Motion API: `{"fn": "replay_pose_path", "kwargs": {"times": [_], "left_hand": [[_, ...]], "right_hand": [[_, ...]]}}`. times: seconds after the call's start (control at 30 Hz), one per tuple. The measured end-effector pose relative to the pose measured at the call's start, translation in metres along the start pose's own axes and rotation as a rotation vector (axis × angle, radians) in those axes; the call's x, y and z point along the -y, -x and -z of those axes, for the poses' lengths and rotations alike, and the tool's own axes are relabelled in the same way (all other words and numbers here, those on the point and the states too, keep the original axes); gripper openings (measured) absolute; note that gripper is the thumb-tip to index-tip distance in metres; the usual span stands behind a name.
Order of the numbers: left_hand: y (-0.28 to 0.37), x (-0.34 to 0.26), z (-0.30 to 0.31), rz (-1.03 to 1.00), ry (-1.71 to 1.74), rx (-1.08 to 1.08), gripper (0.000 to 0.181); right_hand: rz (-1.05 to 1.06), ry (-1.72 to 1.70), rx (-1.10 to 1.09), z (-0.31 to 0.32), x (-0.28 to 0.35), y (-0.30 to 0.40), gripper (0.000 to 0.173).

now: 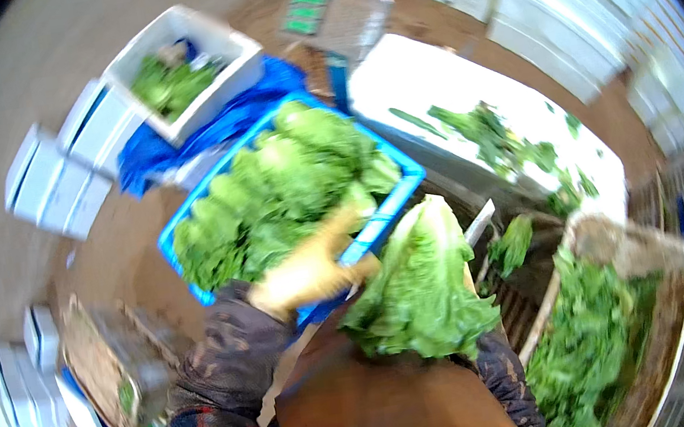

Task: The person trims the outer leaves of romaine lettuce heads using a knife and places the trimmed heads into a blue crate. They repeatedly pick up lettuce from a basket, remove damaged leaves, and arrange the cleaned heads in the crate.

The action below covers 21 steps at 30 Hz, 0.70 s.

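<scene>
A leafy green lettuce head (pixel 423 274) is upright in front of my body, its pale stem end toward the top. My right hand is almost wholly hidden behind it; only a sliver of the hand shows at the lettuce's right edge. My left hand (pixel 311 270), in a yellowish glove and blurred, reaches over the near edge of a blue plastic crate (pixel 395 206), its fingers apart and with nothing seen in it. Several lettuce heads (pixel 270 171) lie packed in rows inside the crate.
A white foam box (pixel 135 92) with leaves stands beyond the crate on blue sheeting (pixel 137 157). To the right, a white surface (pixel 395 75) bears loose leaves (pixel 478 129), and a dirty tub (pixel 678 271) holds trimmed greens (pixel 582 337). White foam boxes (pixel 552 27) line the back right.
</scene>
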State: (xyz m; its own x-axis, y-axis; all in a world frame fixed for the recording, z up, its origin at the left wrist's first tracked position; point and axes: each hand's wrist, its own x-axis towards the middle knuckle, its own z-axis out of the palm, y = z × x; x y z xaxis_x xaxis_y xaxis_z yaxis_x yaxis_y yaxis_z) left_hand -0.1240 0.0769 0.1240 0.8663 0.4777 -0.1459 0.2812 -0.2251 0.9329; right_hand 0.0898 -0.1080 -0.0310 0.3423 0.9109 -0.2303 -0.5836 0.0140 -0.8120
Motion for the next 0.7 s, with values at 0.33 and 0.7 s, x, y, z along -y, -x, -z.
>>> {"fn": "replay_pose_path", "kwargs": {"times": [0.33,0.7], "left_hand": [[0.113,0.084,-0.027,0.311,0.828,-1.008,0.068],[-0.046,0.238,0.032,0.315,0.373,-1.069,0.101]], "right_hand": [[0.196,0.823,0.264,-0.183,-0.017,-0.142,0.057],[0.419,1.312,0.042,-0.155,-0.021,-0.238,0.053]]}}
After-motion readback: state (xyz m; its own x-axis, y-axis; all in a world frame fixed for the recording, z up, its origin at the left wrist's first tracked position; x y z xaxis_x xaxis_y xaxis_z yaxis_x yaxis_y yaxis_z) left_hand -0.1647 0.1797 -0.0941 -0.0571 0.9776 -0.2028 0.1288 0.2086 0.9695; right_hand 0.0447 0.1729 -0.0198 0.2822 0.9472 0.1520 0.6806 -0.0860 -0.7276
